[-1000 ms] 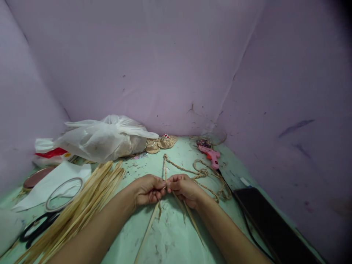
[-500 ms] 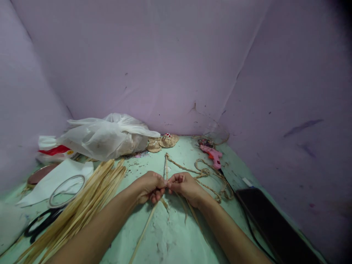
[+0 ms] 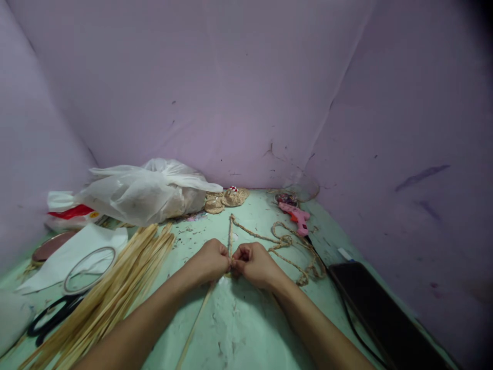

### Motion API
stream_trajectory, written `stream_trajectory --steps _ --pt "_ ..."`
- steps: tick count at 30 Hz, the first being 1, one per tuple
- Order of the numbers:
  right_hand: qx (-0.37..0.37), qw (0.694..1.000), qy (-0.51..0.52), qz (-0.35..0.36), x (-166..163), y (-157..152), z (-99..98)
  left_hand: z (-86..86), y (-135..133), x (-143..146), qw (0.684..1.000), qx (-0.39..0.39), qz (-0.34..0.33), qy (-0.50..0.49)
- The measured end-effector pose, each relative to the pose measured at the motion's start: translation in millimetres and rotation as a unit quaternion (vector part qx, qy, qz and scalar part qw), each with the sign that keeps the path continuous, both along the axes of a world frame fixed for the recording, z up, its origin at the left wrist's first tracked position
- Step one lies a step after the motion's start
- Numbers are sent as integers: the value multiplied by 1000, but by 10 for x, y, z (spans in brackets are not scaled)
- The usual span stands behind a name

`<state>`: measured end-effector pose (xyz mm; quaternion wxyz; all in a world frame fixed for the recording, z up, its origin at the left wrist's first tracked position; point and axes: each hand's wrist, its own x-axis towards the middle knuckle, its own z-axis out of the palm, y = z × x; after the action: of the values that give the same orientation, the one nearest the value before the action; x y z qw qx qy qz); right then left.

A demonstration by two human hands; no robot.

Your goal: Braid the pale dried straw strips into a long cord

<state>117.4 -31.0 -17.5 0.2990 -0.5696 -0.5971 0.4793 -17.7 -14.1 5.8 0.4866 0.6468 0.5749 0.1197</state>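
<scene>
My left hand (image 3: 213, 261) and my right hand (image 3: 254, 263) meet at the middle of the table, fingertips pinched together on a braided fibre cord (image 3: 231, 236). The cord runs away from my fingers to a bend on the table, then turns right into a loose, tangled length of braid (image 3: 285, 241). A pale loose strand (image 3: 195, 322) trails from under my left hand toward me. My fingers hide the spot where the strands cross.
To the left lie a bundle of dry fibre strips (image 3: 115, 288), black-handled scissors (image 3: 52, 316), a ring (image 3: 67, 282) and a white plastic bag (image 3: 150, 192). Woven pieces (image 3: 234, 197) sit at the back. A pink glue gun (image 3: 296, 216) and a dark flat device (image 3: 377, 313) are on the right.
My left hand has turned over, knuckles now upward and fingers curled under. The loose strand ends below my right hand are now mostly out of sight. The view has shifted slightly.
</scene>
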Motion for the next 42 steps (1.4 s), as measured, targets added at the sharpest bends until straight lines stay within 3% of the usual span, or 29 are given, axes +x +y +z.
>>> stream_trajectory --steps 4,12,19,23,29,34,38,40,42 --pt "33 995 -91 -11 10 -15 -4 -66 27 -25 996 80 -36 -35" --pt "63 970 -234 -30 5 -108 194 -54 -19 -9 994 62 -58 -74" --pt "73 957 -276 -58 -38 -175 344 -44 -54 53 994 58 -20 -96" --pt "95 934 -337 -68 -61 -247 470 -60 -85 119 992 45 33 -115" --pt "76 898 -433 -25 -201 -397 679 21 -155 171 978 -59 114 -164" --pt "81 901 -423 49 -427 -512 653 92 -161 115 970 -82 105 -205" --pt "82 921 -376 56 -295 -497 737 142 -102 32 971 -90 89 -204" --pt "85 945 -313 35 -97 -411 812 170 -67 -24 966 -100 61 -230" --pt "102 966 -223 -76 92 -292 846 182 -40 -72 963 -107 32 -247"
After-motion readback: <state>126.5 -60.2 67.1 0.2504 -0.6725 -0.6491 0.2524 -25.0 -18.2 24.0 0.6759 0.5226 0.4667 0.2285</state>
